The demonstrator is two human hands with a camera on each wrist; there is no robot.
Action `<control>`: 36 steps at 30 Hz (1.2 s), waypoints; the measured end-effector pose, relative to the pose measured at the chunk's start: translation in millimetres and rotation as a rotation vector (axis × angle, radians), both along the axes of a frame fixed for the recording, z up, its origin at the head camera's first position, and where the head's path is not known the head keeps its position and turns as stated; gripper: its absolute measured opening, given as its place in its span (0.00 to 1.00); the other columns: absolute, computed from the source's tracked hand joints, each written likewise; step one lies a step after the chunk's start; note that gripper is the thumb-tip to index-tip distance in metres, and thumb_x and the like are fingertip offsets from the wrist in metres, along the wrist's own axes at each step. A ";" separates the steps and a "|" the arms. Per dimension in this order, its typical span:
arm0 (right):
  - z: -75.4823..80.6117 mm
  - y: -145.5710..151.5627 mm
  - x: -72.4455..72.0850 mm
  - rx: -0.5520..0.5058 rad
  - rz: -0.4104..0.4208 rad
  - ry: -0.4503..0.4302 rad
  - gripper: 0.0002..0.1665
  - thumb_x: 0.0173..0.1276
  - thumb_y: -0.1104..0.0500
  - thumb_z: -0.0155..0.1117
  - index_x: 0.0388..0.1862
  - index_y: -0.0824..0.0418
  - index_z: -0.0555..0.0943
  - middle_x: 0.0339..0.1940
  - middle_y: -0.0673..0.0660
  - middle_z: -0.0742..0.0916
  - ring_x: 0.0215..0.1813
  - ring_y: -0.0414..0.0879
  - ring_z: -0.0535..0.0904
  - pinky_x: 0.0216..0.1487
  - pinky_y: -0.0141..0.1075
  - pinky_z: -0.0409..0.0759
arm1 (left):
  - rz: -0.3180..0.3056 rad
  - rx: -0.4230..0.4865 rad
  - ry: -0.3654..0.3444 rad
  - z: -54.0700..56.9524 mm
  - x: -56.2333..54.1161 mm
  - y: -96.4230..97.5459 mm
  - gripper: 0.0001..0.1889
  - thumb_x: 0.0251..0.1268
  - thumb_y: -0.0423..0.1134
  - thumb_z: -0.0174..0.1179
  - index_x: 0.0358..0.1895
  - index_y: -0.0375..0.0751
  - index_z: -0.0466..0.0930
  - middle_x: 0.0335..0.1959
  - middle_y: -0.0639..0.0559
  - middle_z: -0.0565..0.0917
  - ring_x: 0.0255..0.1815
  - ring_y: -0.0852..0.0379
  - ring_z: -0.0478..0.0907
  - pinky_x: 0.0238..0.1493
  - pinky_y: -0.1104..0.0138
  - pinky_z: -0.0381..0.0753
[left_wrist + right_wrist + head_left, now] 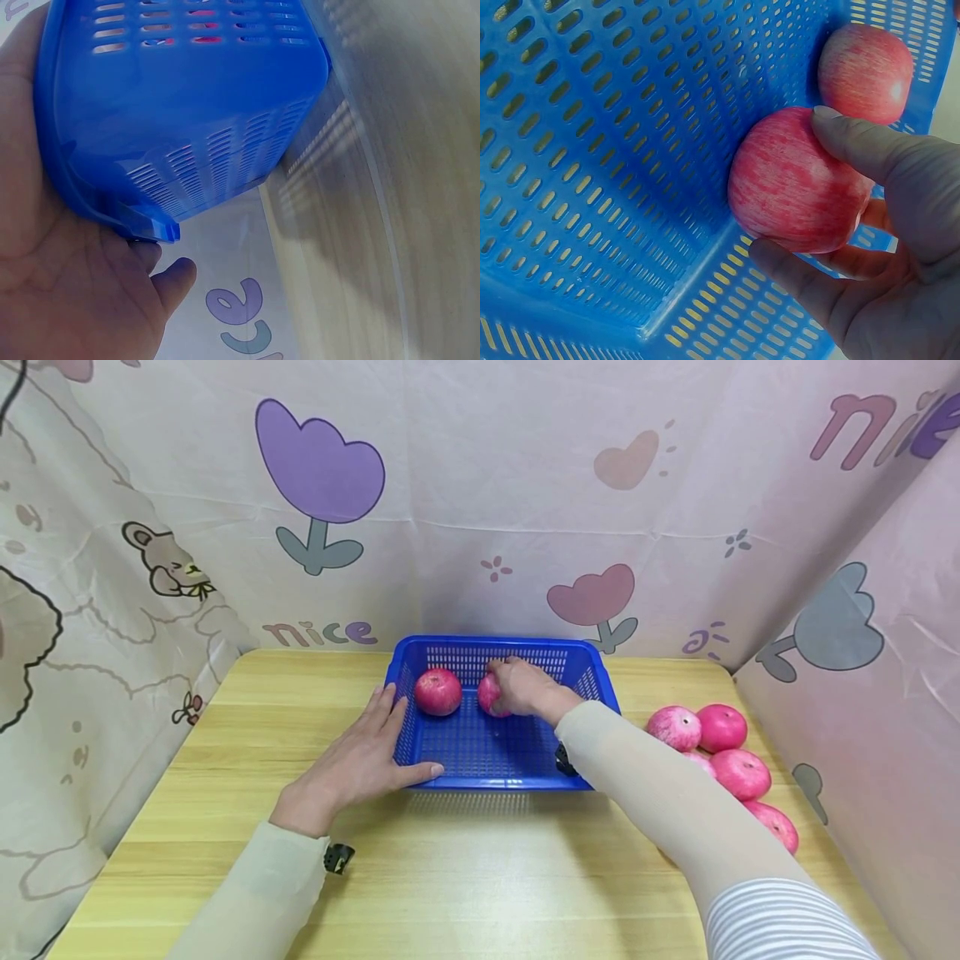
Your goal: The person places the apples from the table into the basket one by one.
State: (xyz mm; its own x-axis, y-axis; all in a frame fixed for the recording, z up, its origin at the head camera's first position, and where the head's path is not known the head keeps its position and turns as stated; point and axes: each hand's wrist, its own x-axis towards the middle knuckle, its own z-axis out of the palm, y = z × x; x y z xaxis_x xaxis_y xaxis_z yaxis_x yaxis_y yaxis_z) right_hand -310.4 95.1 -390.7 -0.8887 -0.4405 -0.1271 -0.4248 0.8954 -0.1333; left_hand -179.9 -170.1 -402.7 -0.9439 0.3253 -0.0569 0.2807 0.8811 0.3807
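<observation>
A blue slotted basket (480,782) stands on the wooden table near the back. Inside it my right hand (525,687) grips a red apple (799,184), with the thumb on one side and the fingers curled round the other. Another red apple (438,692) sits to its left in the basket, by the back left corner. My left hand (356,756) rests against the basket's left side and front left corner, fingers spread and fairly straight. In the left wrist view, the left palm lies along the basket's rim (56,157).
Several more apples (741,774) lie in a group on the right of the table, partly hidden behind my right sleeve (660,793). A printed cloth (465,527) hangs behind the table (480,885) and along both sides.
</observation>
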 end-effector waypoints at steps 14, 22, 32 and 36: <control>-0.4 -1.9 0.7 0.004 -0.015 -0.010 0.46 0.61 0.48 0.81 0.75 0.59 0.74 0.62 0.63 0.84 0.66 0.56 0.80 0.68 0.50 0.81 | 0.001 0.003 0.002 -1.1 0.3 -0.7 0.73 0.51 0.90 0.51 0.87 0.36 0.43 0.89 0.39 0.35 0.89 0.38 0.32 0.83 0.39 0.51; 1.1 -2.7 1.4 0.017 -0.034 -0.016 0.53 0.61 0.46 0.81 0.80 0.60 0.68 0.69 0.66 0.81 0.72 0.59 0.77 0.72 0.52 0.78 | 0.000 0.000 0.004 -1.0 0.1 -0.7 0.73 0.52 0.89 0.52 0.86 0.35 0.42 0.89 0.38 0.35 0.89 0.38 0.32 0.84 0.40 0.50; 13.4 2.7 5.0 0.004 -0.042 -0.017 0.54 0.65 0.44 0.78 0.82 0.65 0.65 0.78 0.69 0.74 0.79 0.62 0.70 0.79 0.54 0.70 | -0.001 -0.004 0.004 -0.9 -0.4 -0.4 0.73 0.53 0.89 0.52 0.86 0.33 0.41 0.89 0.38 0.35 0.89 0.39 0.31 0.84 0.40 0.49; 20.2 5.5 6.7 -0.012 -0.048 -0.018 0.53 0.68 0.44 0.76 0.83 0.65 0.64 0.79 0.68 0.72 0.81 0.62 0.67 0.80 0.54 0.68 | -0.004 -0.019 0.015 -0.6 -0.1 -0.8 0.73 0.53 0.90 0.50 0.86 0.33 0.41 0.89 0.37 0.36 0.89 0.38 0.31 0.84 0.40 0.49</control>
